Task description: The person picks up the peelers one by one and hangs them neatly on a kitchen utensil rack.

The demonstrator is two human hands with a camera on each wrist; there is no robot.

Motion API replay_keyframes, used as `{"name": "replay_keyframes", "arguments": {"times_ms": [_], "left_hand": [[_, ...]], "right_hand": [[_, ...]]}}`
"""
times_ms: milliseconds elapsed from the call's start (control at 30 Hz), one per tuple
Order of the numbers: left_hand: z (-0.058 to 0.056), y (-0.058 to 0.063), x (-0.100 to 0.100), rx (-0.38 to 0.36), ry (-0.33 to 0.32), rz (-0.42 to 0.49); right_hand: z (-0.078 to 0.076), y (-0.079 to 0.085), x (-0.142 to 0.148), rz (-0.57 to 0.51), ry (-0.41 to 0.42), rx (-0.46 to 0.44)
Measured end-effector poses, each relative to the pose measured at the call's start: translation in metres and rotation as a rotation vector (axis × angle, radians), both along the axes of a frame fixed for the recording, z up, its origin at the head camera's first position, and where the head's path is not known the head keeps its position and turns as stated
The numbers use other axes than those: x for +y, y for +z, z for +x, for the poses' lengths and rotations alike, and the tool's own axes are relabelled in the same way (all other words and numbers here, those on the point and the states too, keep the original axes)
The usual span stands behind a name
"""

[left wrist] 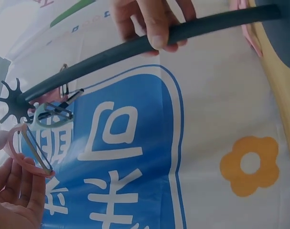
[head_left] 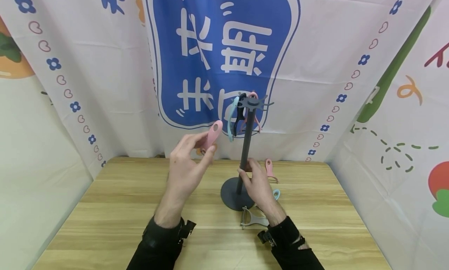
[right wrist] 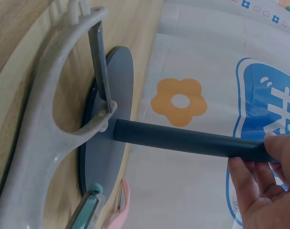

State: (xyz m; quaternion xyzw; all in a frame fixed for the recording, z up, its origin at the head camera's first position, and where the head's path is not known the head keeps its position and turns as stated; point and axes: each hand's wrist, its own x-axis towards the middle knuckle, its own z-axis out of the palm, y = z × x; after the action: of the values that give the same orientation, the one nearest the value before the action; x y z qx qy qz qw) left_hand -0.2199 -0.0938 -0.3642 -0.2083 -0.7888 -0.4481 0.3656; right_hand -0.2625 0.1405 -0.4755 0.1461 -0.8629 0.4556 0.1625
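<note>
My left hand (head_left: 186,166) pinches a pink peeler (head_left: 213,134) by its handle, up in the air left of the rack; the left wrist view shows the metal blade of this pink peeler (left wrist: 37,148). With the right hand (head_left: 258,184) I grip the post (head_left: 247,145) of a dark grey rack, which stands on a round base (head_left: 231,194). Around its top, hooks (head_left: 253,102) carry a light blue peeler (head_left: 231,119), a black peeler (head_left: 240,116) and a pink one (head_left: 257,123). The held peeler is apart from the hooks.
On the wooden table (head_left: 140,207), a white-grey peeler (head_left: 256,220) lies in front of the base, partly beneath my right wrist. A light blue peeler (head_left: 276,194) and another pink peeler (head_left: 269,168) lie to the right. A printed cloth (head_left: 115,86) hangs behind.
</note>
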Motion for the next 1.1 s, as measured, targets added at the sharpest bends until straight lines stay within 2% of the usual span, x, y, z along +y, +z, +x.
{"name": "replay_keyframes", "arguments": {"times_ms": [267,567,1100], "left_hand": [[-0.003,0.004,0.012,0.016,-0.009,0.048],[-0.007,0.017,0.023,0.035,-0.032,0.085],[-0.013,0.037,0.039,0.058,-0.059,0.094]], "right_hand": [[0.001,0.000,0.000,0.018,0.002,0.009],[0.000,0.000,0.000,0.021,-0.008,0.011],[0.000,0.000,0.000,0.017,0.006,0.026]]}}
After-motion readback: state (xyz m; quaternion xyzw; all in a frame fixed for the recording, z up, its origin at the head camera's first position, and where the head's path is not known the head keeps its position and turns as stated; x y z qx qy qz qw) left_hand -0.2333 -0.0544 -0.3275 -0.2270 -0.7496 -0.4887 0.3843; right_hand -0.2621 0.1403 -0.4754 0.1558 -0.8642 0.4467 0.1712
